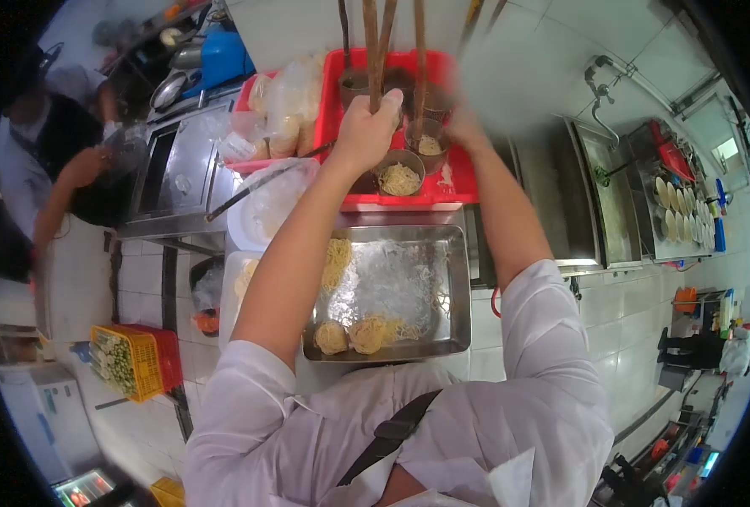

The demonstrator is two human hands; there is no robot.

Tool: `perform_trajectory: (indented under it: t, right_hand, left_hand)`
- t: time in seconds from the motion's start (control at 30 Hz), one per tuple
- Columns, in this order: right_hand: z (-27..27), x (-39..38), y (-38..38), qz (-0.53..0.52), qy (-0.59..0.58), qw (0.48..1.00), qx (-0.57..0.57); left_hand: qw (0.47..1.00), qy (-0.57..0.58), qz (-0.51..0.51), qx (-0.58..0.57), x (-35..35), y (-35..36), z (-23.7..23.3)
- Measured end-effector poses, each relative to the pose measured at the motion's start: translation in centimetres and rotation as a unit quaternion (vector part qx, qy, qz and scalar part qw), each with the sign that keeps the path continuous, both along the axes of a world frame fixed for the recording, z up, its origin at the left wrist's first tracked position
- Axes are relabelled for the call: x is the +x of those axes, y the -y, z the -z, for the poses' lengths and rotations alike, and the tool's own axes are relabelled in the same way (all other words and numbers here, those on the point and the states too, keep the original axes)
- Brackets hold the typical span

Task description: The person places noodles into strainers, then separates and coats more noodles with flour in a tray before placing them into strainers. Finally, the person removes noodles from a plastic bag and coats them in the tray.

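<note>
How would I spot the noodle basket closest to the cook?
Find the red tray above the steel tray. At its near edge, just below the left hand gripping wooden handles, sits a strainer basket. It holds the fullest heap of pale noodles; its neighbours sit farther back.

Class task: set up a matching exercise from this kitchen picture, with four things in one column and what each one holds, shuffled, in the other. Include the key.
Things
1. metal tray
2. yellow basket
3. red tub
4. left hand

What it holds
A. wooden handles, gripped upright
B. green vegetables
C. noodle strainers
D. noodle nests, lying loose

Pairs: 1-D, 2-B, 3-C, 4-A
</note>
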State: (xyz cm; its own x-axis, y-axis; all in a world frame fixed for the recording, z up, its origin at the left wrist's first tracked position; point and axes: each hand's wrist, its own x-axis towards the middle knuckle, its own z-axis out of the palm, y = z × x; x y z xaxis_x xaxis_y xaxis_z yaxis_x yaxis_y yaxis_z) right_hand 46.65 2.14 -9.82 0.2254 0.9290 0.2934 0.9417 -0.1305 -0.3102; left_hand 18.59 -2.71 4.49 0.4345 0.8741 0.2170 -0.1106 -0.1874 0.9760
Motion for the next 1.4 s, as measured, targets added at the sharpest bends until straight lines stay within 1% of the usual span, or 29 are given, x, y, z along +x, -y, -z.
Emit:
perform_trajectory:
  t: [0.07,0.13,0.2,0.27,0.33,0.37,0.43,0.47,0.53,0.57,0.6,0.63,0.67,0.7,0.73,0.77,0.83,0.87,0.9,0.93,0.97,1.03,1.07,1.13,1.17,1.23,1.27,1.33,1.4]
  right_hand:
    - [1.0,3.0,-4.6,-0.051,0.084,0.988,-0.122]
    - [-10.2,-2.3,2.9,-0.026,0.095,0.995,0.001]
    - [-18.1,-6.9,8.1,-0.021,0.096,0.995,0.018]
    - [-20.6,-8.0,9.2,-0.018,0.097,0.994,0.036]
    - [-21.2,-8.1,9.2,-0.061,-0.021,0.998,0.009]
    - [-19.7,-7.1,8.2,-0.062,-0.021,0.998,0.01]
    - [-15.0,-5.0,5.4,-0.108,-0.033,0.993,-0.028]
    - [-15.4,-5.7,6.8,-0.113,-0.034,0.992,-0.032]
    - [-16.1,-8.1,10.8,-0.025,0.137,0.989,0.056]
    - [-9.6,-3.9,7.5,-0.048,0.02,0.998,-0.03]
    - [-11.7,-5.8,11.2,-0.108,0.175,0.976,-0.067]
    - [-7.2,-5.4,13.6,-0.15,-0.064,0.985,-0.057]
    - [-8.9,-10.7,18.7,-0.15,-0.219,0.961,-0.078]
    - [-8.1,-13.9,21.2,-0.231,-0.336,0.893,-0.189]
    - [-3.5,-17.4,22.2,-0.277,-0.308,0.867,-0.276]
    - [-1.0,-21.6,23.7,-0.298,-0.279,0.878,-0.249]
    - [1.0,-28.6,23.7,-0.21,-0.174,0.954,-0.126]
    - [1.4,-30.5,23.5,-0.209,-0.175,0.954,-0.122]
    - [1.6,-31.8,22.4,-0.219,-0.124,0.96,-0.124]
    - [2.0,-32.4,21.5,-0.228,-0.072,0.963,-0.126]
    - [3.6,-32.2,20.8,-0.228,-0.074,0.963,-0.126]
    - [6.3,-30.1,18.6,-0.381,-0.051,0.894,-0.228]
    - [5.6,-28.4,19.7,-0.38,-0.049,0.895,-0.227]
    - [2.0,-24.8,23.1,-0.358,0.057,0.917,-0.167]
    - [0.7,-24.7,24.2,-0.352,0.058,0.919,-0.167]
    - [-1.0,-24.6,25.9,-0.166,-0.078,0.953,-0.239]
    - [-0.7,-25.2,26.6,-0.159,-0.08,0.955,-0.238]
    - [1.4,-27.3,26.9,-0.058,-0.044,0.97,-0.234]
    - [4.5,-28.0,26.2,-0.088,-0.06,0.964,-0.244]
  left_hand:
    - [1.0,0.001,0.006,0.017,0.0,0.3,0.1]
    - [0.999,-0.02,0.029,-0.009,0.0,-0.8,0.1]
    - [0.999,-0.023,0.033,-0.005,0.3,-0.9,0.2]
    - [0.999,-0.025,0.035,0.001,0.8,-0.8,0.2]
    - [1.0,-0.005,0.011,0.003,1.4,-0.5,0.2]
    - [1.0,-0.005,0.01,0.003,1.3,-0.6,-0.1]
    - [0.982,-0.159,0.018,0.099,0.7,-0.7,-1.2]
    - [0.982,-0.161,0.014,0.094,-0.2,-0.5,-1.5]
    - [0.938,-0.232,-0.008,0.258,-3.4,0.2,-2.1]
    - [0.947,-0.232,0.013,0.221,-5.6,1.5,-3.7]
    - [0.955,-0.238,0.033,0.172,-8.5,3.5,-4.9]
    - [0.955,-0.254,0.026,0.148,-11.6,5.8,-5.0]
    - [0.947,-0.293,0.077,0.11,-14.2,7.0,-6.0]
    - [0.933,-0.328,0.13,0.077,-15.8,7.2,-6.7]
    - [0.931,-0.332,0.13,0.073,-16.9,7.5,-6.4]
    - [0.937,-0.314,0.147,0.038,-17.9,8.1,-5.6]
    - [0.942,-0.293,0.166,0.013,-18.0,8.7,-4.8]
    - [0.956,-0.27,0.111,0.021,-17.5,8.8,-4.6]
    - [0.968,-0.243,0.054,0.033,-17.1,8.7,-4.8]
    - [0.968,-0.243,0.052,0.038,-17.0,8.7,-5.1]
    - [0.973,-0.224,0.04,0.033,-17.1,8.9,-5.4]
    - [0.978,-0.203,0.029,0.037,-17.7,8.9,-6.1]
    - [0.977,-0.207,0.026,0.039,-18.2,9.0,-6.3]
    - [0.977,-0.206,0.026,0.047,-18.3,8.3,-6.5]
    - [0.977,-0.209,0.002,0.051,-17.8,7.2,-5.8]
    - [0.976,-0.21,-0.015,0.057,-16.0,4.6,-4.2]
    - [0.976,-0.2,-0.047,0.069,-14.2,3.1,-3.4]
    - [0.97,-0.196,-0.087,0.11,-10.6,-1.5,-1.6]
    - [0.965,-0.205,-0.089,0.135,-7.8,-5.4,0.6]
